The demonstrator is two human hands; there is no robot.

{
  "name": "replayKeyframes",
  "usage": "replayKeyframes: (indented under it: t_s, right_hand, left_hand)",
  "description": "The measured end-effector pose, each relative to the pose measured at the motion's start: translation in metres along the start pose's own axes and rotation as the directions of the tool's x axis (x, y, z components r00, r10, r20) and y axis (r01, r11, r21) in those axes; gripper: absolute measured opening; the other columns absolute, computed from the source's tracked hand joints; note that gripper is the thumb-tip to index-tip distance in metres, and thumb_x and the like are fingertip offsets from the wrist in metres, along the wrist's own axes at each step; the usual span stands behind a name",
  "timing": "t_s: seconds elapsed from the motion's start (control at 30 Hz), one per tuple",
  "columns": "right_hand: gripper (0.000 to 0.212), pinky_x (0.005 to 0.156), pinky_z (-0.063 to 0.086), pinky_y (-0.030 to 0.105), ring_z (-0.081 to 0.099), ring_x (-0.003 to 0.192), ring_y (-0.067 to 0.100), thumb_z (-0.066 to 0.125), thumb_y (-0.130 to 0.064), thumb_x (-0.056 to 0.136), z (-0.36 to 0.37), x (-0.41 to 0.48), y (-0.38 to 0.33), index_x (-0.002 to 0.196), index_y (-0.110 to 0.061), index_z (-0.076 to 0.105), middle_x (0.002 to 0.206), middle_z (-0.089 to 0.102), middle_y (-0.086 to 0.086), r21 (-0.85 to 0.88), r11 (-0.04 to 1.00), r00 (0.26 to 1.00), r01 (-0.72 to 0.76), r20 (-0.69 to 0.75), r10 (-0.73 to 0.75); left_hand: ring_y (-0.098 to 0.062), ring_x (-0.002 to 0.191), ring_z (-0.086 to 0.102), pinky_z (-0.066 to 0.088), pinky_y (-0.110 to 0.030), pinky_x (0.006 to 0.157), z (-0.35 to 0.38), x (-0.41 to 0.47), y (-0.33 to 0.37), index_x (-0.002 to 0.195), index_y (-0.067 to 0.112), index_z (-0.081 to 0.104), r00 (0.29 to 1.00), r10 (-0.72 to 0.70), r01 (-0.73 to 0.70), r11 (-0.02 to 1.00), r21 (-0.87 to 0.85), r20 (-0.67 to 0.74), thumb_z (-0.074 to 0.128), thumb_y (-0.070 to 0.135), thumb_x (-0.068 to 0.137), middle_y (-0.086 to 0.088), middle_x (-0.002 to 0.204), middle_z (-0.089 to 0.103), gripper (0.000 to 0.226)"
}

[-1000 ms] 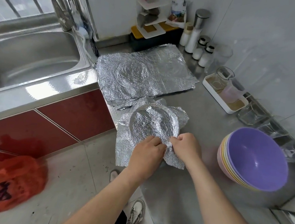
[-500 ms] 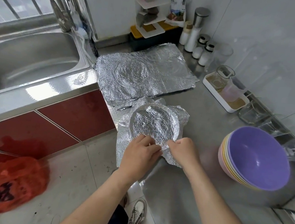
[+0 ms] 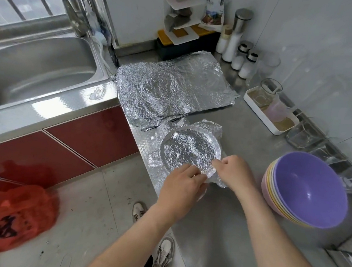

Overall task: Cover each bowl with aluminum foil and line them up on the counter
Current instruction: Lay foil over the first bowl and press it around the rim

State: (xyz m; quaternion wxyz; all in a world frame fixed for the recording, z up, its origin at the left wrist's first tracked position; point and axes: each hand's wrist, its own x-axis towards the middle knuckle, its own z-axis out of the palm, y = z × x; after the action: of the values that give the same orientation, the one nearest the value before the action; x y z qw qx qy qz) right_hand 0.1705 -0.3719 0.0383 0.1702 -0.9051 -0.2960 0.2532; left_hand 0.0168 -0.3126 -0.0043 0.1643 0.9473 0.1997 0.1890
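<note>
crimping: our left hand (image 3: 184, 183) and right hand (image 3: 234, 172) pinch foil (image 3: 156, 166) at covered bowl (image 3: 190, 149) 6 o'clock rim; next likely: tuck 9 o'clock flap.

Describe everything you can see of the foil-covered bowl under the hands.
The foil-covered bowl stands upright on the steel counter, close to its edge. Crinkled silver foil spans its round mouth, sagging slightly, and loose flaps spread around it. The bowl's own material is hidden. The left hand and the right hand grip the foil at the near rim.
</note>
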Motion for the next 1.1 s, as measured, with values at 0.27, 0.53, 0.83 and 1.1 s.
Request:
replayKeyframes:
  t_s: [0.27,0.53,0.83,1.1]
  right_hand:
    - [0.057,0.054,0.031,0.033,0.04,0.053,0.028,0.051,-0.041,0.091,0.007,-0.019,0.006,0.044,-0.012,0.034,0.046,0.037,0.002,-0.047,0.998,0.998,-0.03,-0.057,0.027]
    - [0.037,0.053,0.036,0.032,0.046,0.057,0.03,0.052,-0.025,0.083,0.026,-0.022,0.005,0.055,-0.002,0.057,0.058,0.059,0.014,0.085,0.994,0.998,-0.066,0.002,0.066]
    - [0.039,0.048,0.023,0.033,0.033,0.062,0.028,0.052,-0.022,0.084,0.01,-0.008,-0.002,0.05,-0.012,0.036,0.052,0.031,0.004,-0.062,0.998,1.0,0.014,0.022,-0.013]
    - [0.043,0.053,0.029,0.033,0.048,0.065,0.031,0.041,-0.035,0.095,-0.006,0.008,0.006,0.059,-0.011,0.042,0.06,0.047,0.004,-0.148,0.988,0.991,0.049,-0.115,-0.066]
  left_hand:
    - [-0.018,0.071,0.051,0.045,-0.032,0.058,-0.007,-0.007,-0.012,0.076,0.021,0.071,0.999,-0.034,0.034,0.999,0.018,-0.02,0.053,0.04,0.093,0.007,0.077,0.06,0.031]
    - [-0.018,0.068,0.053,0.043,-0.029,0.057,-0.001,-0.003,-0.009,0.073,0.021,0.068,0.998,0.059,-0.058,0.995,0.079,-0.012,0.049,0.036,0.088,0.006,0.073,0.059,0.028]
    - [-0.019,0.052,0.052,0.033,-0.024,0.044,-0.003,0.018,0.019,0.054,0.018,0.054,1.0,-0.013,0.008,0.985,0.173,0.027,0.074,0.02,0.061,0.001,0.055,0.05,0.021]
    - [-0.021,0.077,0.058,0.046,-0.028,0.053,-0.007,0.027,0.02,0.082,0.019,0.07,0.989,-0.147,0.147,0.989,-0.009,0.012,0.076,0.029,0.078,0.004,0.079,0.064,0.013]
